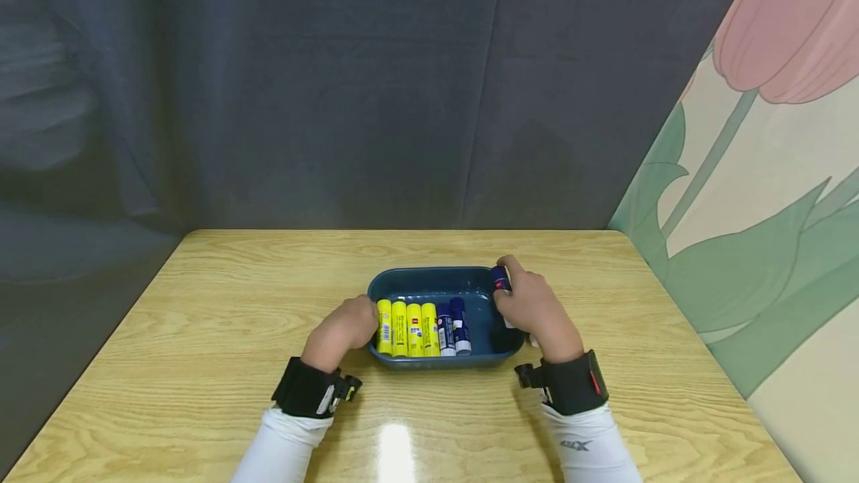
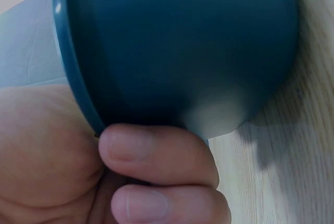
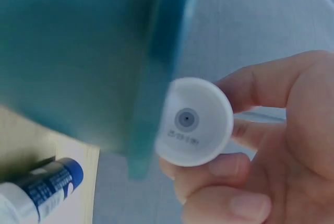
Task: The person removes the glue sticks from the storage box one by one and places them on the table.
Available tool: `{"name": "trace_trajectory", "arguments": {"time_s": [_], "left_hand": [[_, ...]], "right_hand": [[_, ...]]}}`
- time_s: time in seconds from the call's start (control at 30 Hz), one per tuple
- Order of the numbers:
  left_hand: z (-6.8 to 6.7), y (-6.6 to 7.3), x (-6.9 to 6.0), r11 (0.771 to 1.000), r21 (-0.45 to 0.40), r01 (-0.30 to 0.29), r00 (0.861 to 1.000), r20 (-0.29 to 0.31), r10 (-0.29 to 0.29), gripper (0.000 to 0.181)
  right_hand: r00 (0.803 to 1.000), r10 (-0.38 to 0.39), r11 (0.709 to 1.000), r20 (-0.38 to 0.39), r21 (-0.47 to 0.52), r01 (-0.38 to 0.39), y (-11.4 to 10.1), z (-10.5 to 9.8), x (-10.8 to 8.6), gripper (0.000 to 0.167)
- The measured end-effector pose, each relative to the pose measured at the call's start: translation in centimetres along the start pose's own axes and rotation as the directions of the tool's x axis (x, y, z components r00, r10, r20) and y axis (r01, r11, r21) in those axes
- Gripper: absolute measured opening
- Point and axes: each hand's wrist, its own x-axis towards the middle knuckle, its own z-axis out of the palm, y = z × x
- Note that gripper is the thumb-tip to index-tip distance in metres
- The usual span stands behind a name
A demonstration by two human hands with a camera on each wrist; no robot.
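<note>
My left hand (image 1: 345, 328) grips the left end of a dark blue plastic tray (image 1: 443, 364), fingertips curled against its outer wall (image 2: 172, 51). Inside lie several yellow glue sticks (image 1: 399, 328) in a row, followed by two dark blue glue sticks (image 1: 459, 325) with white ends. Over the right end, my right hand (image 1: 532, 305) holds another blue glue stick (image 1: 500, 279) between thumb and fingers. Its round white base (image 3: 194, 122) faces the right wrist camera, beside the tray's rim (image 3: 162, 72).
One more blue and white glue stick (image 3: 47, 190) lies on the table outside the tray's right end, mostly hidden by my hand in the head view. The wooden table (image 1: 235, 304) meets a dark curtain (image 1: 335, 95) behind and a flower-patterned wall (image 1: 758, 244) at right.
</note>
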Motion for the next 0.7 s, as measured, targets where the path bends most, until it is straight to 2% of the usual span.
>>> {"name": "trace_trajectory", "arguments": {"time_s": [0.4, 0.7], "left_hand": [[-0.2, 0.0, -0.2, 1.000, -0.013, -0.006, 1.000, 0.006, 0.006, 0.024], [-0.2, -0.1, -0.2, 1.000, -0.029, -0.004, 1.000, 0.010, 0.005, 0.025]], "right_hand": [[1.000, 0.005, 1.000, -0.024, 0.010, -0.005, 1.2, -1.4, -0.1, 0.051], [0.999, 0.034, 0.999, -0.009, 0.000, -0.034, 2.3, -1.9, 0.0, 0.055]]}}
